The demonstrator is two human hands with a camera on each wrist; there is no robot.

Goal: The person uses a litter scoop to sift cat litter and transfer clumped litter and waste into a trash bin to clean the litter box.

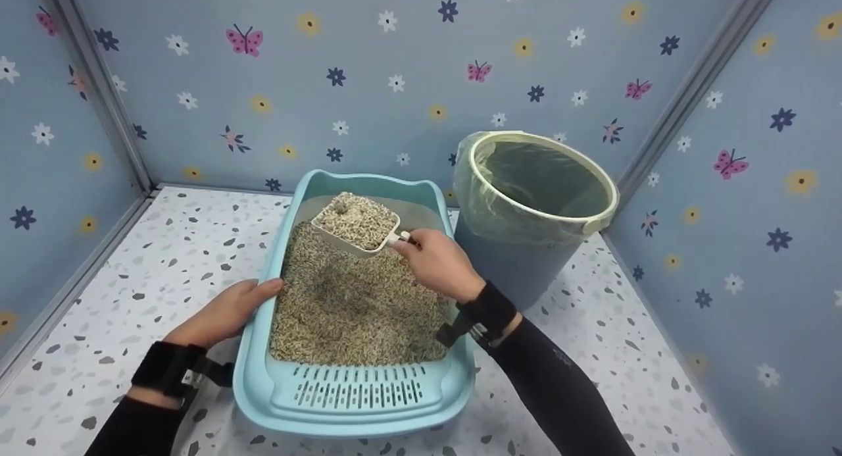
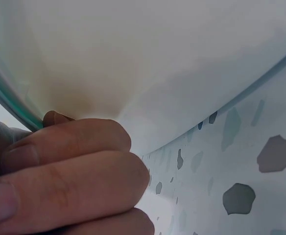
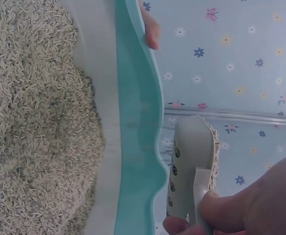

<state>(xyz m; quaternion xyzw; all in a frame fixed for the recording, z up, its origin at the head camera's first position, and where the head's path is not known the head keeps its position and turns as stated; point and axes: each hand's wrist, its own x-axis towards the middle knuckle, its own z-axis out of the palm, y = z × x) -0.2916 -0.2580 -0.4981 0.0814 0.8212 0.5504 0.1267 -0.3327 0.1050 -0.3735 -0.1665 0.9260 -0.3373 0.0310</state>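
A light blue litter box (image 1: 355, 422) holds a wide bed of pellet litter (image 1: 362, 318), darker near its middle. My left hand (image 1: 220, 311) grips the box's left rim, thumb on top; in the left wrist view its fingers (image 2: 79, 183) curl beside the box's pale outer side. With my right hand (image 1: 442, 262) I hold a white litter scoop (image 1: 347, 247) by its handle, over the far part of the box. Litter heaps up in the scoop, with a darker clump at its far left. Round holes show in the scoop's underside (image 3: 184, 152) in the right wrist view.
Right of the box stands a blue-grey trash bin (image 1: 520, 265), its plastic liner (image 1: 483, 209) folded over the cream rim. Slots pierce the box's near ledge (image 1: 358, 387). Flower-patterned panels (image 1: 395, 54) enclose the back and sides of the speckled surface (image 1: 197, 245).
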